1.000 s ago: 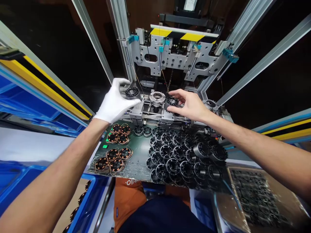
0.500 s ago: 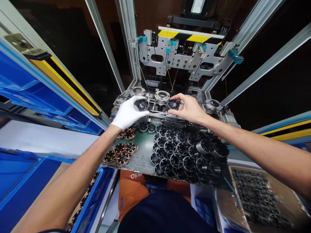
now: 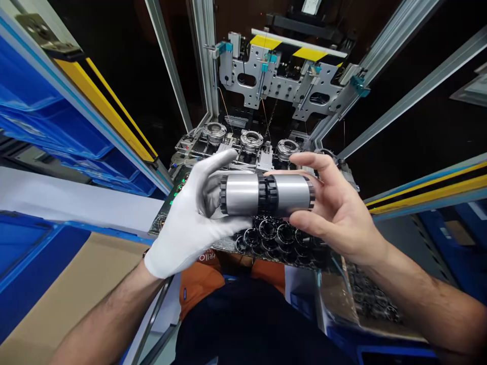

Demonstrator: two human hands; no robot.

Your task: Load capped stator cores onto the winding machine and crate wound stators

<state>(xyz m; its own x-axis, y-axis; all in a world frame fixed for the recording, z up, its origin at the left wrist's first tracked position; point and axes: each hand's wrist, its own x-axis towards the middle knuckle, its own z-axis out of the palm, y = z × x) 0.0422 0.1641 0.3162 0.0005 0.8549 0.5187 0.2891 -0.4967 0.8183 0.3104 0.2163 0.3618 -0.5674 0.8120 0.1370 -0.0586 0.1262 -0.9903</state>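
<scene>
In a white glove, my left hand [image 3: 180, 218] curls round a motor stator core [image 3: 242, 194], a bright steel cylinder with black toothed plastic ends. My bare right hand [image 3: 348, 215] has its fingers about a second stator core [image 3: 296, 192] of the same kind. Both cores lie on their sides, end to end, their black ends meeting in the middle, raised close to the camera above the bench. Below them stand several more black-ended stator cores [image 3: 268, 230], partly hidden by my hands.
Behind my hands is a winding machine with round metal holders [image 3: 251, 142]. Above it hangs a metal plate [image 3: 281, 83] with a yellow-and-black strip and thin wires. Blue bins [image 3: 57, 116] stand at the left. A carton [image 3: 365, 299] of cores sits at the lower right.
Both hands have come back from the machine's holders toward the camera. The two stator cores, upright and apart before, now lie sideways, end to end.
</scene>
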